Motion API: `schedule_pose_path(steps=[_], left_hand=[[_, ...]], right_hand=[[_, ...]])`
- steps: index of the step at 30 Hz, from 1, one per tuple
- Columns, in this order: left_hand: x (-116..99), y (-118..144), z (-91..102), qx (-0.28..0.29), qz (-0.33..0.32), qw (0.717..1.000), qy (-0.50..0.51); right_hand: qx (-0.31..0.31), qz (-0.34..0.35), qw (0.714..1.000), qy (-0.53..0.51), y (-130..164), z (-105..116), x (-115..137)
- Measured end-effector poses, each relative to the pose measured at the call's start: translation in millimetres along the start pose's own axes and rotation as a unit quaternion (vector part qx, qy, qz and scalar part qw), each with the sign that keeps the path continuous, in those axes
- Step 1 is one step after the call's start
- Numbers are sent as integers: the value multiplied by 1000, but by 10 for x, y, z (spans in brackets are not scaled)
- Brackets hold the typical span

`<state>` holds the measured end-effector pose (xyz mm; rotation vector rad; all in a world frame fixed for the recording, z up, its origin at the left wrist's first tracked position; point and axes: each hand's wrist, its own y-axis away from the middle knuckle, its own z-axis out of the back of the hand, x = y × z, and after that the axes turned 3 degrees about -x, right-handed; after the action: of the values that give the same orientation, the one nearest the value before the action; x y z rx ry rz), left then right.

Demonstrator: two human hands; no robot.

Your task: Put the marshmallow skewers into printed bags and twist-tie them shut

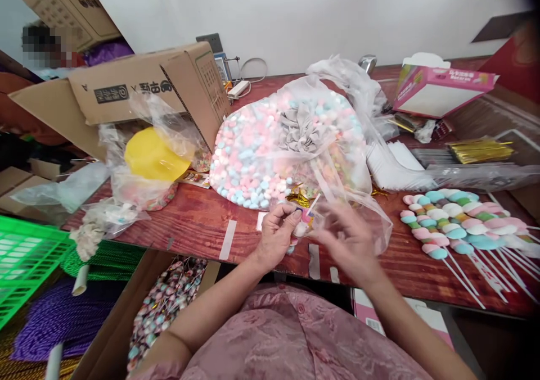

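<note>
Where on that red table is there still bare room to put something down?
Bare wood lies between the yellow-filled bag and the left hand; a smaller strip shows beside the marshmallow sticks. The big marshmallow bag and pink box crowd the back.

The person wore a dusty pink garment of slightly shiny fabric, woven with a raised floral or leaf pattern that caught the light in folds across the chest. A small round button of the same pink sat near the middle of the front. Both forearms were bare, with no visible sleeves, and the left hand (pixel 276 234) and right hand (pixel 348 242) wore no gloves.
</note>
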<state>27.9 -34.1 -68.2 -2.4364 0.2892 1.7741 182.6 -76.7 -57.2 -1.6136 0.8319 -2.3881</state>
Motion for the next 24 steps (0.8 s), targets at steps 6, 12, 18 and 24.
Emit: schedule_pose_path(steps=[6, 12, 18, 24], left_hand=[[122, 78, 31, 36, -65, 997, -31], [82, 214, 87, 70, -57, 988, -125], [-44, 179, 133, 116, -161, 953, -231], [-129, 166, 139, 152, -234, 916, -288]], right_hand=[[-74, -67, 989, -109, 249, -332, -94], [-120, -61, 988, -81, 227, -324, -60], [-107, -47, 989, -94, 323, -415, -40], [-140, -2, 988, -65, 344, -422, -17]])
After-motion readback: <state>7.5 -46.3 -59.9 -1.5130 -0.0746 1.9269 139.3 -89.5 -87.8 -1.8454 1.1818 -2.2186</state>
